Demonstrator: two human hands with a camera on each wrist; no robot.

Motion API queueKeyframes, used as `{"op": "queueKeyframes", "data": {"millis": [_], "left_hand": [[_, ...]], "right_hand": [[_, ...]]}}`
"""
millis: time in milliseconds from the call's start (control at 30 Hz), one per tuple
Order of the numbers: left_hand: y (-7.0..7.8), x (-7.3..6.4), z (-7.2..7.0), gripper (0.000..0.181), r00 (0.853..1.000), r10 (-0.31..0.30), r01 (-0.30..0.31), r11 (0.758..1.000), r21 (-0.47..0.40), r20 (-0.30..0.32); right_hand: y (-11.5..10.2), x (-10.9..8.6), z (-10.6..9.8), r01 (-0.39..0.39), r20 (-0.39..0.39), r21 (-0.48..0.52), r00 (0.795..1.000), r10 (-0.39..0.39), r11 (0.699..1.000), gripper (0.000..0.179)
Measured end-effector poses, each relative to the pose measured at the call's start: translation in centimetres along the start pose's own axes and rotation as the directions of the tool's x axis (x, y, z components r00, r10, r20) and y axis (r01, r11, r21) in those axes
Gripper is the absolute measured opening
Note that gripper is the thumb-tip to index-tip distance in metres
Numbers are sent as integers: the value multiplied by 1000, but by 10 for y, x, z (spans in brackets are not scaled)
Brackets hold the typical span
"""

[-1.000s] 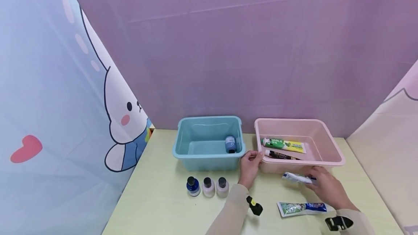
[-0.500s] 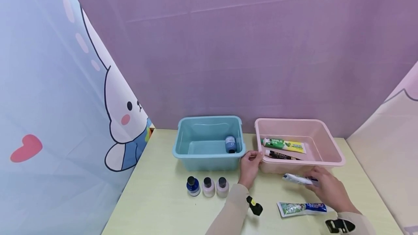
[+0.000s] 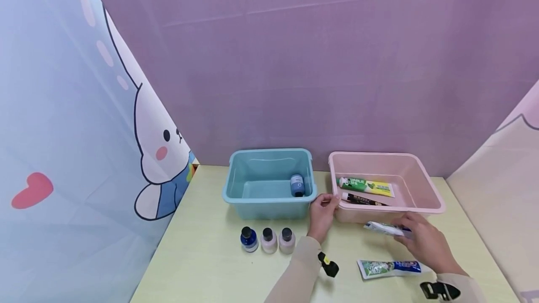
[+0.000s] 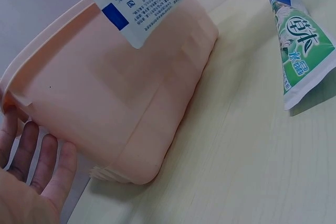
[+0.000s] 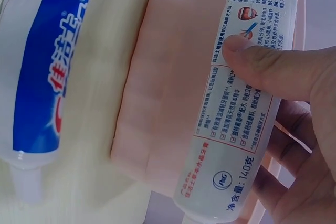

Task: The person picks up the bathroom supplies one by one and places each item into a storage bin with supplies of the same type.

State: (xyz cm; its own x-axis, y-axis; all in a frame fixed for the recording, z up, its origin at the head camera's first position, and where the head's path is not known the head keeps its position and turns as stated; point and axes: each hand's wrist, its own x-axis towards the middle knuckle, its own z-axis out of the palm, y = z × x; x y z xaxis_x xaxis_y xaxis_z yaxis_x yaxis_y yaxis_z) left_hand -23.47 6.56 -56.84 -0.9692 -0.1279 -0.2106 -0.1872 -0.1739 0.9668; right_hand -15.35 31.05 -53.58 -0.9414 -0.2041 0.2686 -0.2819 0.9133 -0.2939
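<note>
My left hand grips the near left corner of the pink bin, its fingers at the rim in the left wrist view. Just outside the bin's front wall, my right hand holds a white toothpaste tube raised off the table. In the right wrist view the thumb presses on the printed face of that tube, with the other fingers behind it. A green and blue toothpaste tube lies on the table nearer to me. Inside the bin lie a green and yellow tube and a black tube.
Left of the pink bin stands a teal bin with one blue bottle inside. In front of it on the table are a dark blue bottle and two pale pink bottles with black caps. A purple cloth backdrop rises behind.
My right wrist has shifted slightly right, with the white tube still held in front of the pink bin. The left hand stays on the bin's corner.
</note>
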Motion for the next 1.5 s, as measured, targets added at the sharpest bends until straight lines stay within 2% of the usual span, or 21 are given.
{"op": "queueKeyframes", "data": {"millis": [267,600,967,1267,1500], "left_hand": [[2,-1,1,14,1000,-7,7,1000,11,-9],[3,-1,2,14,1000,2,-2,1000,3,-11],[1,-1,2,14,1000,6,-6,1000,-1,-3],[2,0,1,15,1000,-2,2,1000,-1,-6],[1,0,1,14,1000,-1,1,1000,2,-13]], "right_hand": [[-1,1,-3,39,-74,-9,997,-40,999,35],[-2,2,-10,68,-109,-22,992,-70,997,37],[-5,6,-18,60,-85,-27,994,-63,998,39],[-5,10,-23,99,-130,-36,986,-102,994,37],[-8,11,-25,79,-118,-24,990,-81,997,37]]}}
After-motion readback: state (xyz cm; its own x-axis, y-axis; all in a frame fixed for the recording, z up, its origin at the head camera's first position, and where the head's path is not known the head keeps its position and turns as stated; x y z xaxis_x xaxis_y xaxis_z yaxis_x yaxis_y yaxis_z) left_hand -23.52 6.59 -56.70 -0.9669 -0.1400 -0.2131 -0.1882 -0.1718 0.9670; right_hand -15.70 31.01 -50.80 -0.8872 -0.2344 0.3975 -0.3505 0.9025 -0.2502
